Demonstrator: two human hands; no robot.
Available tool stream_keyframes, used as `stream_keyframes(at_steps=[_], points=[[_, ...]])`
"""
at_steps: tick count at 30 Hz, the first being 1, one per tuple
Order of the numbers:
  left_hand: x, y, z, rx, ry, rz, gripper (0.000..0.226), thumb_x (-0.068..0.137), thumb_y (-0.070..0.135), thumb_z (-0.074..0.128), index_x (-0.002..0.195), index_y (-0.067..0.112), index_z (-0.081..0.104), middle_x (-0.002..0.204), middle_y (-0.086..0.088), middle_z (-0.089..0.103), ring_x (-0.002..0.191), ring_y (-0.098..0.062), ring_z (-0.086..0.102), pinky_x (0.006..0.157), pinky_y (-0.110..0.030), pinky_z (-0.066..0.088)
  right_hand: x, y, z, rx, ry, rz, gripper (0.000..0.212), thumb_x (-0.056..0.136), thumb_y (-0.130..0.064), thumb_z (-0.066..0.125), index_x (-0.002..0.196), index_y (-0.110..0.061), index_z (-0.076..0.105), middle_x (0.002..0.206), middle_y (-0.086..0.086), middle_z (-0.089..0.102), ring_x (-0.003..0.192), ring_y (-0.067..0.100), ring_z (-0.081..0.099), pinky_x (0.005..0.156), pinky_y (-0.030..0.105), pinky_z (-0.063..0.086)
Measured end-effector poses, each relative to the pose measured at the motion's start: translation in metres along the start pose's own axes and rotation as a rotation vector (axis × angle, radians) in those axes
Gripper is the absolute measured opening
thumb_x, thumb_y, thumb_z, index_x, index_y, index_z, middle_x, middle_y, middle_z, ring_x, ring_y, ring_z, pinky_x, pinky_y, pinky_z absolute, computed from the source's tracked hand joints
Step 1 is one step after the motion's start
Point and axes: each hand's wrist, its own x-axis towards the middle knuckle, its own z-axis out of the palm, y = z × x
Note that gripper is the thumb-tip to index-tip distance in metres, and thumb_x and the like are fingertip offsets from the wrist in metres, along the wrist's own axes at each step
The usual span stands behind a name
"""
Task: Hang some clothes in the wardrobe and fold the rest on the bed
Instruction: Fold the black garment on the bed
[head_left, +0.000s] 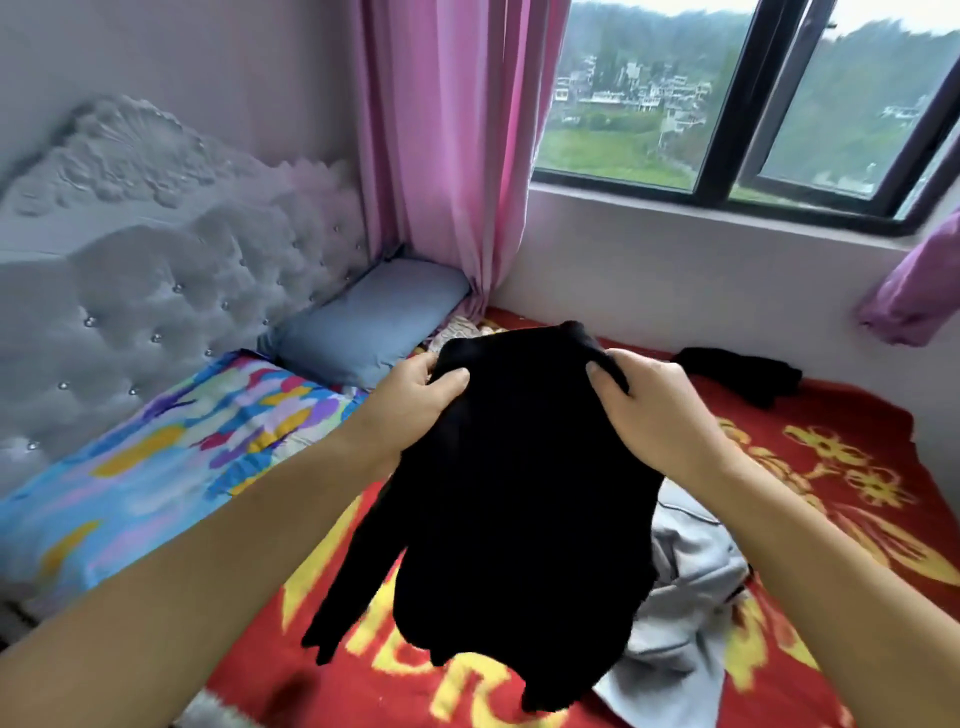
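Observation:
A black long-sleeved top (519, 493) hangs in the air above the bed, held up by its upper edge. My left hand (415, 400) grips its left shoulder and my right hand (649, 405) grips its right shoulder. One sleeve dangles at the lower left. Under it a light grey garment (685, 582) lies crumpled on the red and yellow blanket (831, 493). Another black garment (737, 371) lies farther back near the wall. No wardrobe shows in this view.
A blue pillow (369, 322) and a multicoloured folded quilt (156, 467) lie at the tufted grey headboard (156, 270) on the left. Pink curtains (447, 156) hang in the corner beside the window (753, 104). The wall runs along the bed's far side.

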Motion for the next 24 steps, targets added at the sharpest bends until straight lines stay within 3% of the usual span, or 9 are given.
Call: stream_keyframes(at_steps=[2, 8, 10, 13, 16, 18, 20, 22, 24], points=[[-0.005, 0.008, 0.020, -0.111, -0.025, -0.048, 0.016, 0.097, 0.006, 0.050, 0.091, 0.017, 0.060, 0.082, -0.001, 0.066, 0.070, -0.009, 0.062, 0.065, -0.022, 0.051, -0.008, -0.019, 0.015, 0.027, -0.101, -0.058, 0.023, 0.098, -0.026, 0.045, 0.095, -0.011, 0.062, 0.081, 0.007, 0.066, 0.077, 0.026, 0.061, 0.064, 0.031, 0.037], [-0.020, 0.015, 0.035, -0.182, -0.060, -0.166, 0.008, 0.098, 0.010, 0.049, 0.102, 0.011, 0.055, 0.073, -0.002, 0.065, 0.052, -0.007, 0.065, 0.043, -0.021, 0.050, -0.027, -0.034, 0.031, 0.296, -0.339, 0.016, 0.029, 0.101, -0.033, 0.039, 0.122, -0.023, 0.055, 0.105, 0.001, 0.068, 0.094, 0.014, 0.064, 0.086, 0.033, 0.049], [-0.025, 0.016, 0.033, -0.176, -0.087, -0.168, 0.009, 0.097, 0.008, 0.049, 0.097, 0.014, 0.056, 0.071, -0.001, 0.068, 0.058, -0.011, 0.067, 0.047, -0.023, 0.053, -0.032, -0.033, 0.028, 0.350, -0.474, -0.040, 0.037, 0.098, -0.042, 0.043, 0.134, -0.031, 0.044, 0.109, -0.015, 0.062, 0.095, -0.006, 0.059, 0.083, 0.016, 0.046], [-0.032, 0.024, 0.028, -0.189, -0.159, -0.194, 0.009, 0.097, 0.006, 0.048, 0.096, 0.012, 0.054, 0.071, -0.004, 0.069, 0.065, -0.016, 0.070, 0.057, -0.027, 0.058, -0.035, -0.029, 0.027, 0.264, -0.534, -0.159, 0.053, 0.090, -0.021, 0.057, 0.137, -0.023, 0.034, 0.102, -0.005, 0.059, 0.083, 0.001, 0.059, 0.068, 0.012, 0.044], [-0.034, 0.028, 0.015, 0.386, -0.123, 0.172, 0.033, 0.090, 0.011, 0.061, 0.121, 0.014, 0.051, 0.102, -0.007, 0.068, 0.087, -0.014, 0.065, 0.085, -0.028, 0.051, -0.027, -0.024, 0.020, 0.281, -0.483, -0.118, 0.046, 0.086, -0.001, 0.048, 0.129, -0.019, 0.042, 0.085, 0.006, 0.056, 0.058, 0.005, 0.050, 0.053, 0.020, 0.039], [-0.032, 0.033, 0.006, 0.893, -0.001, 0.559, 0.071, 0.080, 0.018, 0.072, 0.142, 0.021, 0.038, 0.134, -0.005, 0.048, 0.118, -0.014, 0.046, 0.105, -0.028, 0.030, -0.023, -0.022, 0.014, 0.355, -0.514, -0.087, 0.044, 0.086, 0.004, 0.042, 0.124, -0.019, 0.048, 0.077, 0.006, 0.057, 0.052, 0.006, 0.047, 0.049, 0.022, 0.037], [-0.025, 0.043, 0.003, 1.146, -0.078, 0.671, 0.093, 0.074, 0.031, 0.077, 0.150, 0.026, 0.024, 0.148, -0.002, 0.031, 0.139, -0.016, 0.022, 0.117, -0.046, 0.007, -0.020, -0.023, 0.008, 0.393, -0.568, -0.143, 0.040, 0.085, 0.006, 0.041, 0.115, -0.017, 0.052, 0.067, -0.011, 0.055, 0.047, 0.000, 0.047, 0.045, 0.015, 0.033], [-0.014, 0.053, 0.004, 1.149, -0.277, 0.509, 0.083, 0.076, 0.037, 0.076, 0.146, 0.029, 0.033, 0.128, 0.004, 0.049, 0.129, -0.015, 0.038, 0.111, -0.035, 0.021, -0.019, -0.025, 0.006, 0.372, -0.527, -0.204, 0.040, 0.083, 0.008, 0.043, 0.112, -0.019, 0.052, 0.064, -0.019, 0.055, 0.049, -0.006, 0.050, 0.044, 0.009, 0.033], [-0.003, 0.062, 0.005, 1.035, -0.368, 0.379, 0.035, 0.079, 0.033, 0.075, 0.110, 0.024, 0.064, 0.082, 0.010, 0.058, 0.087, -0.010, 0.057, 0.076, -0.024, 0.038, -0.019, -0.023, 0.008, 0.340, -0.393, -0.179, 0.046, 0.081, 0.004, 0.049, 0.112, -0.029, 0.050, 0.066, -0.018, 0.056, 0.050, -0.007, 0.050, 0.045, 0.008, 0.035]])
